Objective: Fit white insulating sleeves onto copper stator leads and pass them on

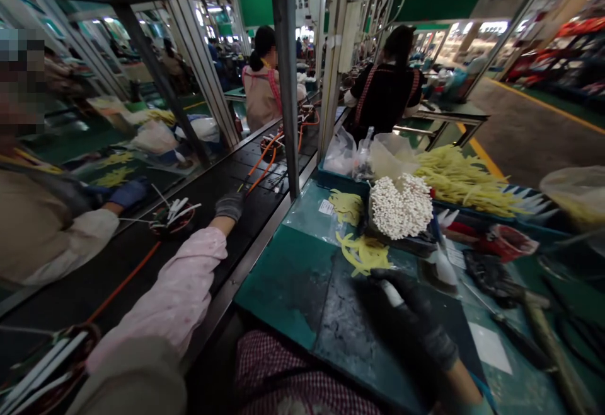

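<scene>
On a wiring line, a gloved right hand (pixel 406 314) is clenched around a small white cylindrical piece (pixel 392 293), held just above a teal-and-grey work surface (pixel 288 289). The left hand (pixel 230 205), in a dark glove at the end of a pink sleeve (pixel 179 282), reaches out over a black conveyor belt (pixel 208 204), close to a run of orange wires (pixel 261 172) — whether it grips anything cannot be told. Yellow strips (pixel 363 254) lie on the surface ahead of the right hand, beside a dense bunch of white-tipped wires (pixel 401 207). A heap of yellow wires (pixel 463 181) fills a blue tray (pixel 331 178) beyond them, and a wooden-handled hammer (pixel 555 345) lies at the surface's right side. Coiled wire bundles (pixel 172 222) sit on the belt. Across it, a co-worker's blue-sleeved arm (pixel 127 193) extends toward the belt — farther along stand a worker in a beige apron (pixel 262 90) and another in a black top (pixel 385 87).
</scene>
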A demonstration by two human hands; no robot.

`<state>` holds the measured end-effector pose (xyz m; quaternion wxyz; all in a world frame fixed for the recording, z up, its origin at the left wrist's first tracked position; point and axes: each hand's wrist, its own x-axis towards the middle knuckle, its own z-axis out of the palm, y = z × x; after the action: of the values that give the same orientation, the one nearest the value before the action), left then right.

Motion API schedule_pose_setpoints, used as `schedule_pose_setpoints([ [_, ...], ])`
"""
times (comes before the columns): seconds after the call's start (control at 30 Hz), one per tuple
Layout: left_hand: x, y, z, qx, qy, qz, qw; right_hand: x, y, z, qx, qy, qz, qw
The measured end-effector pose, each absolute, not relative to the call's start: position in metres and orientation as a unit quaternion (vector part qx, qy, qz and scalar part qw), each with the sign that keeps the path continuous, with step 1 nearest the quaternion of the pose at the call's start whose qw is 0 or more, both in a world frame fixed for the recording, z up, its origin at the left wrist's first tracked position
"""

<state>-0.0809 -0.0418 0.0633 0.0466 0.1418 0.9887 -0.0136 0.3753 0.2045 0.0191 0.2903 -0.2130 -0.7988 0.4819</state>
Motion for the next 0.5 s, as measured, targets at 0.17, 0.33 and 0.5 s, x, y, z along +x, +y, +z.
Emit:
schedule_pose_setpoints([
  [0.17,-0.085,-0.060,0.067,0.166,0.985,-0.031,0.046,0.374,0.203,0.011,-0.193,-0.810,0.473,0.287],
  [0.33,-0.077,-0.051,0.060,0.205,0.978,-0.037,-0.014,0.371,0.202,0.012,-0.197,-0.814,0.469,0.282],
  [0.5,-0.069,-0.064,0.063,0.238,0.970,-0.012,-0.055,0.370,0.203,0.014,-0.205,-0.807,0.482,0.273],
])
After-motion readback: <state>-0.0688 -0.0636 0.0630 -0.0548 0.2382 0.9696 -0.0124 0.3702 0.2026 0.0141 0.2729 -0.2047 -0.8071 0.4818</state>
